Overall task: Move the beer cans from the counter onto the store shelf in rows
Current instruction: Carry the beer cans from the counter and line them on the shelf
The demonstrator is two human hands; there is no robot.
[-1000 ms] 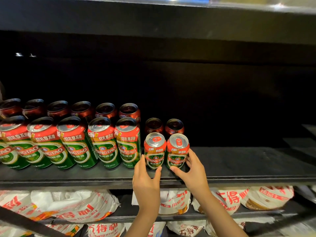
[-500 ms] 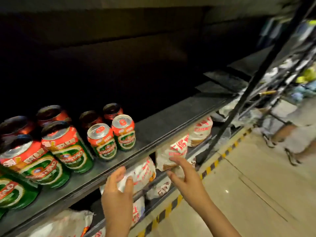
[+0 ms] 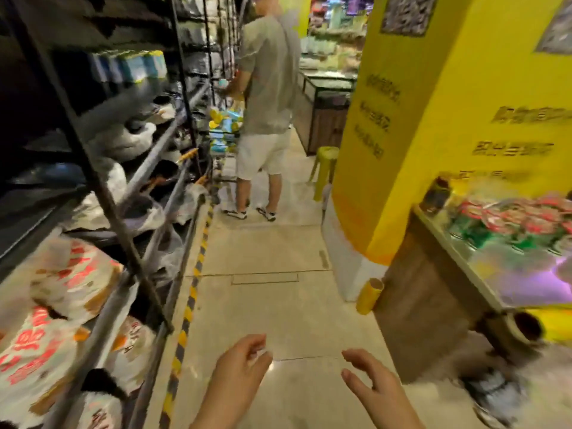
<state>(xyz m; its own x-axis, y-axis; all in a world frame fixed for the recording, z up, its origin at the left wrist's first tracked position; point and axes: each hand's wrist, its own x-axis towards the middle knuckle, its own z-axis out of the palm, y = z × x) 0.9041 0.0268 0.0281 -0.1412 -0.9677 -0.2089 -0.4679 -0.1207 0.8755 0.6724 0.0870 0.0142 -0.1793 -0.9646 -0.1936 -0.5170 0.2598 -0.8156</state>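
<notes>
Blurred red and green beer cans [image 3: 513, 226] stand in a group on the counter [image 3: 433, 230] at the right. The dark store shelf [image 3: 102, 187] runs along the left; the cans set on it are out of view. My left hand [image 3: 238, 373] and my right hand [image 3: 374, 385] hang low over the aisle floor, both empty with loosely curled fingers, well short of the counter.
A person [image 3: 266, 103] in a grey shirt and white shorts stands further down the aisle by the shelf. A yellow pillar [image 3: 433, 119] rises beside the counter, a yellow stool [image 3: 325, 168] behind it. White printed bags [image 3: 58, 308] fill the lower shelves. A yellow-black strip [image 3: 188, 305] marks the floor.
The view has swung right from the shelf with its cans to the aisle and counter. Both hands let go of the two cans and dropped away from the shelf, empty.
</notes>
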